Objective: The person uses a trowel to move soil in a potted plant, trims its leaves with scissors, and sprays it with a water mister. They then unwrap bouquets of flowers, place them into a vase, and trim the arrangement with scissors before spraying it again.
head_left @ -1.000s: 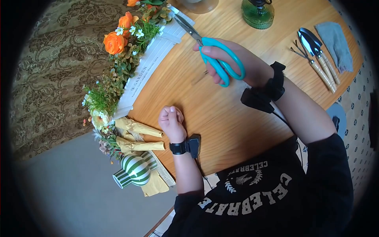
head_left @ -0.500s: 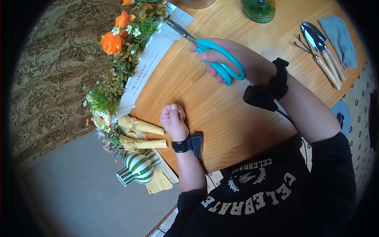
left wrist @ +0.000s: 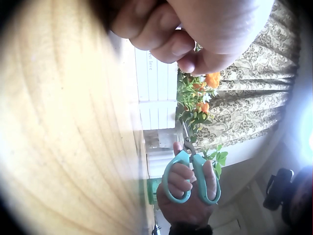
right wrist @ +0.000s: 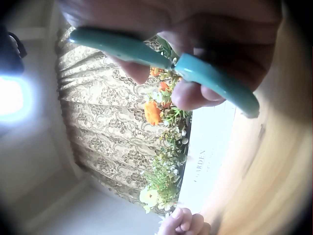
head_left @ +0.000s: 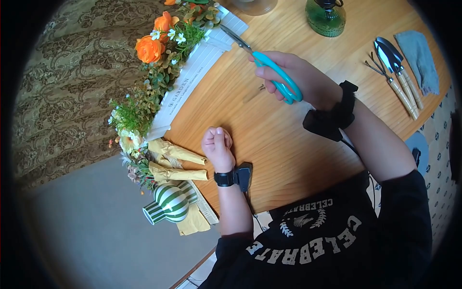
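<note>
In the head view my right hand [head_left: 301, 79] grips turquoise-handled scissors [head_left: 285, 79] above the table, fingers and thumb through the loops. The metal blades point toward the flower box [head_left: 185, 89] and overlap its near end in this view. From the left wrist view the scissors' loops [left wrist: 199, 178] stand apart, and the blades look nearly together. My left hand [head_left: 217, 147] is curled into a fist with its thumb on top, over the table near two paper-wrapped stems [head_left: 185, 174]. Nothing shows in the left hand.
Orange and cream flowers [head_left: 149, 48] fill the white box along the table's edge. A green-and-white striped vase [head_left: 168, 204] lies by the wrapped stems. A green glass bottle [head_left: 326, 21], small garden tools [head_left: 394, 67] and a grey cloth [head_left: 418, 60] are on the far side.
My right hand has turned the scissors so that their handles show more edge-on. The left fist keeps its shape and place. The whole head view has shifted slightly.
</note>
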{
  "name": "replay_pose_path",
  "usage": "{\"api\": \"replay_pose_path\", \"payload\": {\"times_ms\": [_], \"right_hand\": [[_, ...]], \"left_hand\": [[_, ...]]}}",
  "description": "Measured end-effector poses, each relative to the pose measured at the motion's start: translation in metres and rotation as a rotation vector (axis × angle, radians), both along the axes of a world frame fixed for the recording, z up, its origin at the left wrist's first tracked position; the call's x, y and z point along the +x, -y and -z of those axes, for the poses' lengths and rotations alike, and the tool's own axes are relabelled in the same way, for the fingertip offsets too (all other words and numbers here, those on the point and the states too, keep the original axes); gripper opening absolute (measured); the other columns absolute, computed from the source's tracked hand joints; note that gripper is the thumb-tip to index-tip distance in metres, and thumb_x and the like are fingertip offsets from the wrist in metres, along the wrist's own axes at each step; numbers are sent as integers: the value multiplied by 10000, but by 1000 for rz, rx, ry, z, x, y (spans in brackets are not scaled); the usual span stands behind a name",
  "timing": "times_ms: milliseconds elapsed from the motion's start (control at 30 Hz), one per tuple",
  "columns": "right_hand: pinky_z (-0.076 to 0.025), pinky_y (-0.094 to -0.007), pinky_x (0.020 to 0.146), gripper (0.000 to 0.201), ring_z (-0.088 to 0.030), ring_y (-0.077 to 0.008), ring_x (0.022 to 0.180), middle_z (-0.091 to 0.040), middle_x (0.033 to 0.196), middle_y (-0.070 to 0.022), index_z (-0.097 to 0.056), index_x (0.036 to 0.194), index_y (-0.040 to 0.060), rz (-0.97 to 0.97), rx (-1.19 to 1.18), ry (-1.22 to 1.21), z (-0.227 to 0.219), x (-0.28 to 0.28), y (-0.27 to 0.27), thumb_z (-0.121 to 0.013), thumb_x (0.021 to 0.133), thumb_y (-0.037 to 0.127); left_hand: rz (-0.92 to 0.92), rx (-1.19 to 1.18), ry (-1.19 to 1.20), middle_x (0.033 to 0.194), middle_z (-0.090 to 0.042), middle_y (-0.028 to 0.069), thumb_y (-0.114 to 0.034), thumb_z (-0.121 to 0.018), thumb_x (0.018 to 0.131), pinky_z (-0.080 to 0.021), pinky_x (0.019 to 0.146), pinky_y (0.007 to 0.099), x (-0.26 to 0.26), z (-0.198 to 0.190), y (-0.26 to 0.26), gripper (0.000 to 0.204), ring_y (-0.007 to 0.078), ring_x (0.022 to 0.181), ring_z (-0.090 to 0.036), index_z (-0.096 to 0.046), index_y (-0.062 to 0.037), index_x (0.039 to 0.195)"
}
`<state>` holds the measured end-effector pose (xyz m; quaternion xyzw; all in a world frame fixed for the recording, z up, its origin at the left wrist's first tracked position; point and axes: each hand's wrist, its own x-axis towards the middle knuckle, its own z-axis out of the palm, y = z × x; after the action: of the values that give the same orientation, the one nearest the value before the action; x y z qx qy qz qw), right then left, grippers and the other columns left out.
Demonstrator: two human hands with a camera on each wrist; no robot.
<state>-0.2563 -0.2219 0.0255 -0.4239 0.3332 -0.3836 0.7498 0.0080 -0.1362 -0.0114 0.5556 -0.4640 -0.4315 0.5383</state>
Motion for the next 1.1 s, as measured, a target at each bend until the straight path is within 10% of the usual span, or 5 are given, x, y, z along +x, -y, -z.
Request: {"api": "replay_pose_path", "payload": {"times_ms": [1100], "right_hand": [[-374, -185, 568, 464, -418, -47, 628, -428, 698, 40, -424, 1327, 86, 44, -222, -204, -8, 10, -7, -600, 898, 66]], "left_hand": [[-5, 27, -7, 565, -429, -5, -121, -520, 953, -205, 398, 217, -1, -1, 0, 270, 50, 438, -275, -447, -85, 696]]}}
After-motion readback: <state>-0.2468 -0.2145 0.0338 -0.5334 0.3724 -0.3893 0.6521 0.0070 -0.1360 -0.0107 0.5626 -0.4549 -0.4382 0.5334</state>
